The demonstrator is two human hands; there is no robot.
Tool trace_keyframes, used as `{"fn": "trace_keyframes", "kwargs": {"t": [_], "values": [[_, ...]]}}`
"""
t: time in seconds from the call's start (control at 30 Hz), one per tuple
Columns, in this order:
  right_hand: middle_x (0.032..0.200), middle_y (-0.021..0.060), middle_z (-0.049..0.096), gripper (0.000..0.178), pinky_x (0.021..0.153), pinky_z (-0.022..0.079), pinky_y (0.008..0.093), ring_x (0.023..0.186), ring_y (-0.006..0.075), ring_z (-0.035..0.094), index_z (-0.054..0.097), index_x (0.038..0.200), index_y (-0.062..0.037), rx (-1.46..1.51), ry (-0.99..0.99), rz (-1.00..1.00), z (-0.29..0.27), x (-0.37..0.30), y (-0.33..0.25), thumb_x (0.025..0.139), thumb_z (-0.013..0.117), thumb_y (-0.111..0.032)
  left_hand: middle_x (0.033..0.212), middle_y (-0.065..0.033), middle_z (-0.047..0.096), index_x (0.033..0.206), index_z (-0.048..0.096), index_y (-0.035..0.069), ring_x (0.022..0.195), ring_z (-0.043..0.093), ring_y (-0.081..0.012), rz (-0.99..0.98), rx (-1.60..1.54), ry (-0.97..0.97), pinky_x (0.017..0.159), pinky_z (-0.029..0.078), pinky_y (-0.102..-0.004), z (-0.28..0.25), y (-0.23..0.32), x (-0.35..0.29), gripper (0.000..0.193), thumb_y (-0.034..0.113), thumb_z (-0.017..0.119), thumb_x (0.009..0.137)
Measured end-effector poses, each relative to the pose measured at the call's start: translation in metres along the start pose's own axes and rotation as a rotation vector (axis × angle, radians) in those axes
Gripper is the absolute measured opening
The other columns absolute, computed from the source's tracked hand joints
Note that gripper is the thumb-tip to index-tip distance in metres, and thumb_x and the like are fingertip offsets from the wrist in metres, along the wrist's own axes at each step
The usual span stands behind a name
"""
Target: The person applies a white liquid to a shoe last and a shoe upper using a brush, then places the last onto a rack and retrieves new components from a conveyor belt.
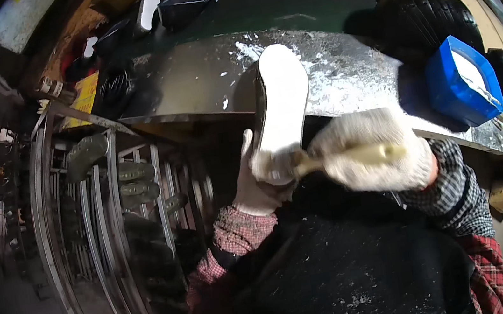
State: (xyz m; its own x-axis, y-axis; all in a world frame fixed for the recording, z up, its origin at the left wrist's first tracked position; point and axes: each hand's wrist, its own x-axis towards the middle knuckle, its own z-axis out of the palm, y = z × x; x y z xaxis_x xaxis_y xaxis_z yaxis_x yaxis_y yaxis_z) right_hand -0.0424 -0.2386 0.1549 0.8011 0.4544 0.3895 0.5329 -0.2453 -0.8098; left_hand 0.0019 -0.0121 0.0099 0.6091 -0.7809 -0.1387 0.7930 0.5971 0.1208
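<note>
A dark shoe [283, 91] is held sole outward over the near edge of the bench, its sole coated white over most of its length. My left hand [254, 187], in a pale glove, is wrapped round its lower end, with the thumb raised along the side. In my gloved right hand [365, 163] is a brush [308, 164] with a light handle. Its bristles press against the lower end of the sole, where the white gives way to a greyer patch. Motion blurs the bristles and right glove slightly.
The metal bench top [183, 80] is spattered white. A blue tub [442, 92] of white paste stands at the right, near stacked black ribbed pieces [431, 19]. White-soled shoes [149, 12] lie at the far left. A metal rack [116, 176] holding dark shoes stands at my left.
</note>
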Motion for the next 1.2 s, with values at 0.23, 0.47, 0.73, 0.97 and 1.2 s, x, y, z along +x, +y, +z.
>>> {"fn": "trace_keyframes", "kwargs": {"t": [0.23, 0.47, 0.73, 0.97, 1.2], "values": [[0.102, 0.0163, 0.07, 0.025, 0.084, 0.056, 0.0342, 0.097, 0.0231, 0.068, 0.068, 0.099, 0.0019, 0.373, 0.17, 0.304, -0.016, -0.048, 0.007, 0.089, 0.072, -0.021, 0.107, -0.0231, 0.068, 0.128, 0.054, 0.006, 0.088, 0.071, -0.0373, -0.073, -0.113, -0.187, 0.06, 0.062, -0.0457, 0.003, -0.001, -0.001, 0.071, 0.065, 0.033, 0.096], [0.101, 0.0088, 0.07, 0.03, 0.08, 0.054, 0.0277, 0.091, 0.0136, 0.064, 0.066, 0.109, 0.0028, 0.487, 0.328, 0.5, -0.035, -0.029, 0.084, 0.09, 0.071, -0.02, 0.079, -0.0343, 0.064, 0.125, 0.047, -0.014, 0.05, 0.063, -0.0443, -0.114, -0.202, 0.174, 0.037, 0.051, -0.0498, -0.017, 0.014, -0.016, 0.104, 0.08, 0.043, 0.081], [0.092, 0.0116, 0.064, 0.025, 0.064, 0.05, 0.0346, 0.079, 0.0265, 0.062, 0.066, 0.114, -0.0066, 0.101, -0.071, 0.637, -0.03, 0.028, 0.052, 0.09, 0.063, -0.011, 0.104, -0.0324, 0.063, 0.134, 0.04, -0.013, 0.073, 0.063, -0.0435, -0.253, -0.269, -0.085, 0.044, 0.049, -0.0428, -0.029, 0.039, -0.024, 0.108, 0.08, 0.048, 0.078], [0.091, 0.0138, 0.063, 0.031, 0.071, 0.053, 0.0393, 0.08, 0.034, 0.063, 0.066, 0.112, -0.0101, -0.155, -0.11, 0.513, -0.061, -0.017, 0.014, 0.094, 0.059, -0.035, 0.078, -0.0133, 0.064, 0.105, 0.062, 0.009, 0.064, 0.063, -0.024, 0.127, 0.34, 0.649, 0.048, 0.05, -0.0258, 0.061, 0.106, 0.048, 0.062, 0.068, 0.053, 0.088], [0.096, 0.0167, 0.064, 0.027, 0.064, 0.052, 0.0306, 0.076, 0.0213, 0.063, 0.065, 0.109, 0.0027, -0.302, 0.688, 0.075, -0.123, -0.155, 0.003, 0.083, 0.069, 0.0, 0.108, -0.0152, 0.058, 0.114, 0.052, -0.001, 0.094, 0.059, -0.0255, 0.345, 0.35, 0.307, 0.076, 0.056, -0.0292, 0.076, 0.097, 0.183, 0.04, 0.035, 0.058, 0.098]]}}
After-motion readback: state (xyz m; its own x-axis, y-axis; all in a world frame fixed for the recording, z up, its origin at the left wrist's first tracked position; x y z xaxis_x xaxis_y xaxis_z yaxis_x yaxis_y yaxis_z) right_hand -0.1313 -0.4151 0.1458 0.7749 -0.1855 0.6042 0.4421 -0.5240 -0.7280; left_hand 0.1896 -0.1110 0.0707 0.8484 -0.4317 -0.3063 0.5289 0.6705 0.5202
